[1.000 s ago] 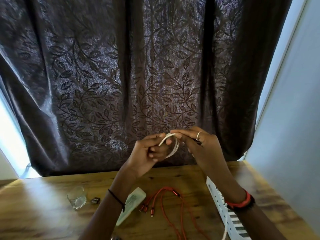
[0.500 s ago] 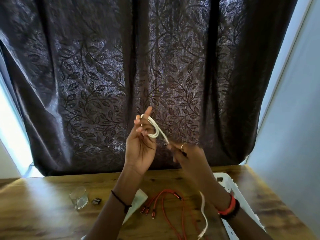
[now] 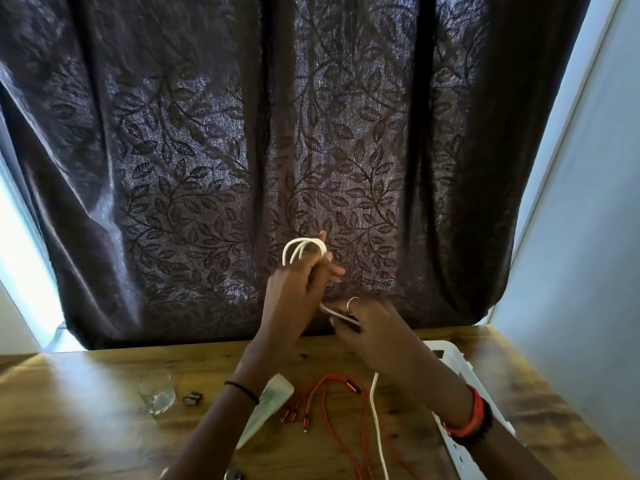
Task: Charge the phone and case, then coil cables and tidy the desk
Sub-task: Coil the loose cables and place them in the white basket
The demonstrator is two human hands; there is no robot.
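Note:
My left hand (image 3: pixel 294 289) is raised in front of the curtain and grips several loops of a white cable (image 3: pixel 300 245) that stick out above its fingers. Just below and to the right, my right hand (image 3: pixel 367 327) pinches a straight run of the same white cable. The cable's free length hangs down under my right forearm to the desk. An orange multi-head cable (image 3: pixel 332 403) lies loose on the wooden desk (image 3: pixel 86 427). A pale phone case (image 3: pixel 266 410) lies partly under my left forearm.
A small clear glass (image 3: pixel 156 396) stands at the desk's left, with a tiny dark object (image 3: pixel 192 399) beside it. A white perforated tray (image 3: pixel 460 382) sits at the right under my right arm. A dark leaf-patterned curtain (image 3: pixel 277 150) hangs behind the desk.
Both hands were together at the coil, then my left hand lifted the loops while my right hand slid down along the cable. More loops now show in my left hand.

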